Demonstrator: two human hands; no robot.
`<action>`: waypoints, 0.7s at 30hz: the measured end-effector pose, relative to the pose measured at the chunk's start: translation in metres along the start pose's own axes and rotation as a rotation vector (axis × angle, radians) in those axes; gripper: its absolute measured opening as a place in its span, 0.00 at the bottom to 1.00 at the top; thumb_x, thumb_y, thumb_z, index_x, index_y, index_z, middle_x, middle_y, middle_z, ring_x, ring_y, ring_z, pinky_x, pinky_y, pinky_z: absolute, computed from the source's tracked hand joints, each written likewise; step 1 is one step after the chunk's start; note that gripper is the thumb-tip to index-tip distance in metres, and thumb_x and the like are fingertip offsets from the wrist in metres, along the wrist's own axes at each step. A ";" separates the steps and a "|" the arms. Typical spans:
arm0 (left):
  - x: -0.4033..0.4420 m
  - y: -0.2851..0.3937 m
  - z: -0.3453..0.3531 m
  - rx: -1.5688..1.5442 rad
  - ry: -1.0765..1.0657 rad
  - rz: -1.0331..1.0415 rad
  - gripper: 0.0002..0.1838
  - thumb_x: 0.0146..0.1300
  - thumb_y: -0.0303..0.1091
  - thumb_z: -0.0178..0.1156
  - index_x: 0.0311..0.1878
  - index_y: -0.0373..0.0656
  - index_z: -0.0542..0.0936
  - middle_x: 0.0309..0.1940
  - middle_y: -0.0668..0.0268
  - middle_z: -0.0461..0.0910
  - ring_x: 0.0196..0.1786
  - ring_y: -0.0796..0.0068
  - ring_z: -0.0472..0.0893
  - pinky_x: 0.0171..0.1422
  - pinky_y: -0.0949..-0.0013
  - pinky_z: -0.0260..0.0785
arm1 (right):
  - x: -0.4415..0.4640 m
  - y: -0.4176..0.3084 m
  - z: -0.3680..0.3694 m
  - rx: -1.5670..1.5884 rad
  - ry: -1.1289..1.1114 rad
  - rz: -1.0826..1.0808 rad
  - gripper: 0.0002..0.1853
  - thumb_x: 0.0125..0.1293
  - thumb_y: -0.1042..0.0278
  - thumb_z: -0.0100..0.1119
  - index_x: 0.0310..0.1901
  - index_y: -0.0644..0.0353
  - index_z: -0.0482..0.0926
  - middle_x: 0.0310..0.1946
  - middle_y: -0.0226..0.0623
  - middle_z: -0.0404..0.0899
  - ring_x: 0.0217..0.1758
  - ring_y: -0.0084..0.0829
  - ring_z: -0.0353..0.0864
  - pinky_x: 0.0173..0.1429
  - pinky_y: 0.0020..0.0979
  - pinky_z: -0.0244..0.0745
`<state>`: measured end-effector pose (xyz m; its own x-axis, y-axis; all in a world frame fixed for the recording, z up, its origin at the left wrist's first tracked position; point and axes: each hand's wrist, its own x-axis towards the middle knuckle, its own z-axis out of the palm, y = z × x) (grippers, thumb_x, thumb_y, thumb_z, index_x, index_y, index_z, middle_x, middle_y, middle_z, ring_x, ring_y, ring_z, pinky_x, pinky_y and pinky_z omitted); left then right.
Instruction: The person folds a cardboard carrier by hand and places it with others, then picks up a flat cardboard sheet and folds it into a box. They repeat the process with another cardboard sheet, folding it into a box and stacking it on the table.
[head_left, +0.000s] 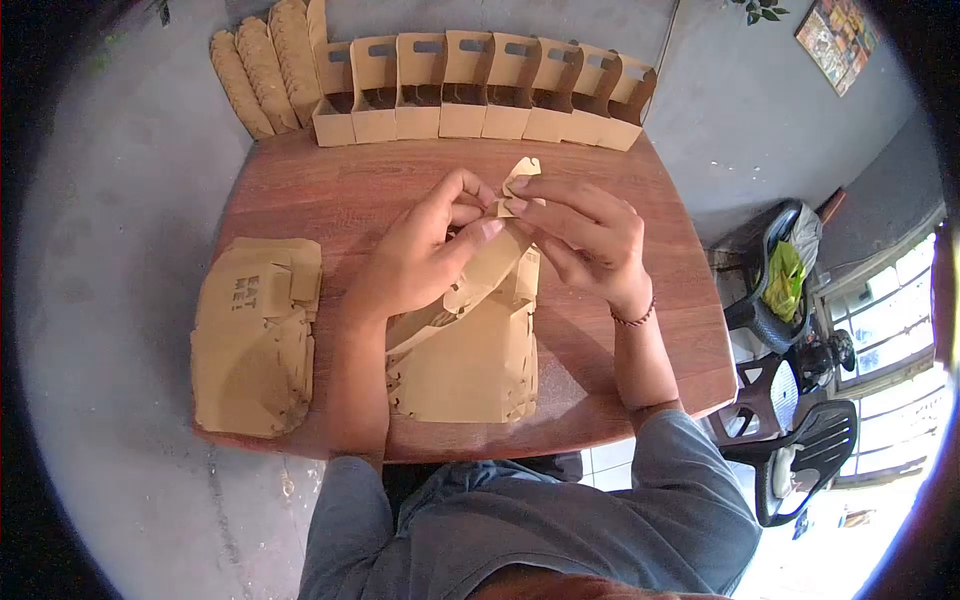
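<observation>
Both hands meet over the middle of the wooden table (345, 185), holding one cut cardboard piece (490, 262) in the air. My left hand (425, 250) pinches its upper part between thumb and fingers. My right hand (590, 230) grips small flaps near its top end, which sticks up past the fingertips. The piece slants down to the lower left, over a stack of flat cardboard cutouts (465, 375). Left of that lies another flat cardboard stack (250, 350) with dark printed lettering.
A row of folded cardboard carriers (465, 120) with handle holes stands along the table's far edge. Nested cardboard pieces (262, 75) lean at the back left. Dark plastic chairs (815, 455) stand right of the table, one holding a yellow-green bag (785, 280).
</observation>
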<state>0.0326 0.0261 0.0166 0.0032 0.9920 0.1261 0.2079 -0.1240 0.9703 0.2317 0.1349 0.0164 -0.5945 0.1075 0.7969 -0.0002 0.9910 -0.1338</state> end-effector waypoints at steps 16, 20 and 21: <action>0.003 -0.011 0.009 0.051 -0.106 -0.069 0.05 0.81 0.32 0.49 0.51 0.42 0.71 0.42 0.70 0.76 0.47 0.83 0.71 0.54 0.76 0.64 | 0.002 -0.002 -0.013 0.007 -0.081 -0.077 0.13 0.47 0.75 0.71 0.38 0.56 0.89 0.46 0.40 0.83 0.50 0.44 0.85 0.51 0.41 0.82; 0.003 -0.013 0.016 0.201 -0.084 0.019 0.05 0.80 0.32 0.50 0.49 0.41 0.71 0.39 0.69 0.77 0.44 0.82 0.72 0.50 0.75 0.65 | 0.003 -0.002 -0.021 0.009 -0.176 -0.072 0.12 0.46 0.75 0.70 0.36 0.57 0.89 0.44 0.41 0.83 0.49 0.45 0.85 0.51 0.42 0.80; 0.004 -0.013 0.017 0.238 -0.086 0.043 0.05 0.79 0.32 0.51 0.49 0.41 0.71 0.36 0.67 0.78 0.40 0.80 0.73 0.47 0.72 0.66 | 0.003 -0.004 -0.023 0.019 -0.195 -0.068 0.12 0.45 0.74 0.70 0.36 0.57 0.89 0.44 0.41 0.84 0.49 0.45 0.85 0.51 0.42 0.80</action>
<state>0.0466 0.0317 0.0010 0.0979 0.9855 0.1385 0.4305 -0.1674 0.8869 0.2490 0.1333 0.0328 -0.7372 0.0206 0.6754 -0.0603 0.9935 -0.0962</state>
